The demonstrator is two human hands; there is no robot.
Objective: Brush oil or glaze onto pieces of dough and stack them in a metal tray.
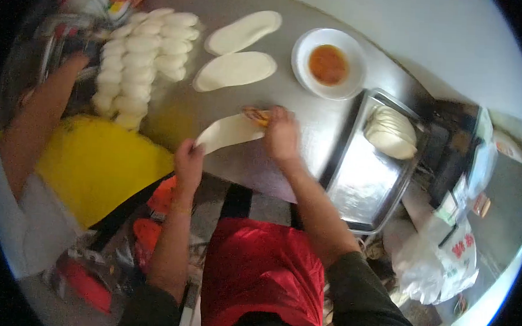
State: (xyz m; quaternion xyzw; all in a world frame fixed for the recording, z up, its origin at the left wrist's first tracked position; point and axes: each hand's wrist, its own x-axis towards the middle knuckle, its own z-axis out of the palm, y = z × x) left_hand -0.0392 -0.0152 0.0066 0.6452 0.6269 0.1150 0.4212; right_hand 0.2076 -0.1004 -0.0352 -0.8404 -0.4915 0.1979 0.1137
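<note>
My left hand (189, 164) pinches the near left end of a flattened oval dough piece (231, 132). At the other end, my right hand (282, 135) is closed around a small orange-brown tool (258, 115), perhaps a brush; blur hides its exact form. The tool is over the dough's far right end. Two more flat dough ovals, an upper one (245, 31) and a lower one (235, 72), lie beyond on the metal table (180, 103). A white bowl (298, 61) holding reddish-brown liquid (328, 64) stands to their right.
Many dough lumps (140, 59) are heaped at the left, behind a yellow sheet (105, 168). Another person's arm (40, 111) reaches in there. On the right, a metal tray (361, 190) carries stacked dough sheets (391, 132). Plastic bags (437, 265) hang beyond it.
</note>
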